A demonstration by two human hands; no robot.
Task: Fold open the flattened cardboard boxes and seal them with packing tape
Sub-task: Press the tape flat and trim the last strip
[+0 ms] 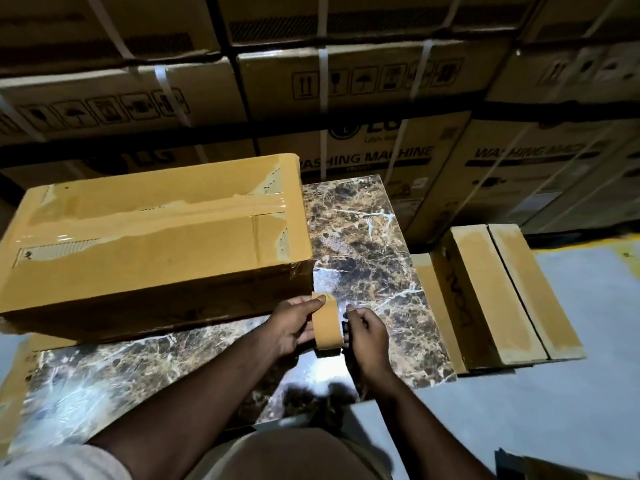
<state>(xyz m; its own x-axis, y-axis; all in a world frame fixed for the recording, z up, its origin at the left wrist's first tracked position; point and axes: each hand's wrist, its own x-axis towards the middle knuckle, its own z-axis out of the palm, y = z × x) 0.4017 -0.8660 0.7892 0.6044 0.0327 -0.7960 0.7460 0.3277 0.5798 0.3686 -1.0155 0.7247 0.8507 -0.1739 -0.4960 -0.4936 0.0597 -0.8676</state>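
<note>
- head view: left hand (289, 327) grips the tape roll (327, 329), its thumb pinching the loose tape end (323, 296) at the top.
- right hand (367, 336) has its fingers curled against the roll's other side; whether it also holds a small tool i cannot tell.
- the roll is held above the marble table (363, 237), just beside the near right corner of the cardboard box (152, 244).
- risk, as i judge it: the end could fold back and stick to itself, or tear narrow, if peeled crookedly.

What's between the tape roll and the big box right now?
Only bare marble tabletop, in the head view; the tape roll sits in both hands, apart from the box.
</note>
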